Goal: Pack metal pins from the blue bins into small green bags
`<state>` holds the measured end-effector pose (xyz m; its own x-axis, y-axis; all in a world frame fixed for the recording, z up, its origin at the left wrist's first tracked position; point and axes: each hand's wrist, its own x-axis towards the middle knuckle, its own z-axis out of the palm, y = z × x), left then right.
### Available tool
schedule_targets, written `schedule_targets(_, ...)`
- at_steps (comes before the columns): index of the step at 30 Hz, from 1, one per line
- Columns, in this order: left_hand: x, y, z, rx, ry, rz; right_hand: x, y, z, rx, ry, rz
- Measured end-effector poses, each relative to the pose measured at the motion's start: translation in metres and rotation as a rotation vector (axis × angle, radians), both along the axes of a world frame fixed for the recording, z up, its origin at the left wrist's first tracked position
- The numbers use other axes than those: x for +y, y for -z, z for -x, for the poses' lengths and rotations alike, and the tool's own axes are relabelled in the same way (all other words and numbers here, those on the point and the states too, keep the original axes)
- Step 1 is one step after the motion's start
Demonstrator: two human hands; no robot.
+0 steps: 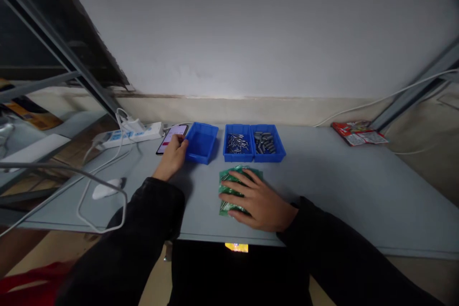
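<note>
My left hand (174, 155) is closed at the left wall of a blue plastic bin (201, 139), with thumb and fingertips at its rim. That bin stands a little askew, and its bare blue floor shows. Under and beside the same hand lies a phone (172, 136) with a lit screen. My right hand (260, 203) rests flat, fingers spread, on a green plastic bag (225, 208) with thin metal pieces in it. Beyond the bag, two blue bins stand side by side: one holds small metal pins (237, 143), the other thicker grey metal cylinders (264, 143).
On the left are a white power strip (132, 136), loose white cables (84, 205) and a white mouse-like object (106, 189). A red packet (359, 134) lies at the far right. The wall (251, 33) closes off the back, and metal posts (96, 88) rise at both sides.
</note>
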<state>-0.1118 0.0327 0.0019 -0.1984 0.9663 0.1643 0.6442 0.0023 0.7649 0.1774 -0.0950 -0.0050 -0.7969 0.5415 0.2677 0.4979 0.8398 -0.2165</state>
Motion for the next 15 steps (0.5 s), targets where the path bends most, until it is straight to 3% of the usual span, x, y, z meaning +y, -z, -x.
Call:
schedule_targets(5,0.012,0.023,-0.014,-0.118,-0.026,-0.006,0.001,0.0,0.001,0.025,0.015,0.022)
schedule_targets(11,0.008,0.029,-0.04,-0.374,0.033,-0.048,-0.001,-0.005,0.002,0.183,0.06,-0.05)
schedule_targets(14,0.007,0.029,-0.042,-0.449,0.036,-0.021,-0.011,-0.016,-0.023,0.4,0.217,-0.183)
schedule_targets(15,0.006,0.03,-0.041,-0.455,0.04,-0.02,-0.014,-0.02,-0.035,0.377,0.286,-0.174)
